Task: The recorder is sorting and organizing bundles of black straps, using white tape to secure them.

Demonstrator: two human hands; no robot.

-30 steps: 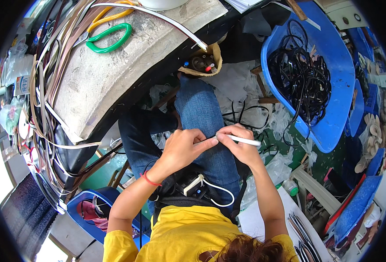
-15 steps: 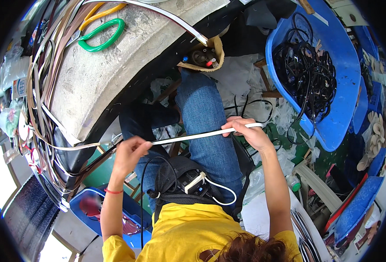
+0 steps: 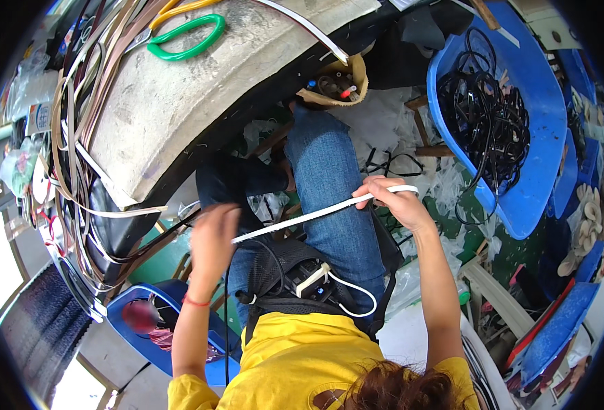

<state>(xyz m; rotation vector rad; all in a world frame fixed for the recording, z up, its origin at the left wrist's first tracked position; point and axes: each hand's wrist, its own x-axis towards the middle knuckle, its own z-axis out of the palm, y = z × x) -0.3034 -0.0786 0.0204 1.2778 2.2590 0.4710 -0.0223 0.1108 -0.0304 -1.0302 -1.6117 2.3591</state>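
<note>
A narrow white strip (image 3: 309, 218) stretches across my lap, over the jeans (image 3: 326, 157), sloping up from left to right. My right hand (image 3: 399, 203) is closed on it near its right end, which curls back over the fingers. The strip's left end reaches my left hand (image 3: 213, 240), whose fingers are smeared by motion, so their hold on it does not show. A dark mesh pouch (image 3: 274, 266) lies at my waist below the strip, with a black device (image 3: 313, 290) and a looped white cable (image 3: 360, 312) at it.
Ahead on the left stands a worn grey work surface (image 3: 179, 96) with green-handled scissors (image 3: 206, 48) and many hanging strips (image 3: 62, 157). A blue tub (image 3: 544, 130) of tangled black cords (image 3: 486, 123) is at right. A blue bin (image 3: 127, 335) sits at lower left.
My left hand now blurs with motion, and the strip's left end sits lower, so the strip slopes more. My right hand keeps its grip. The whole view has shifted slightly.
</note>
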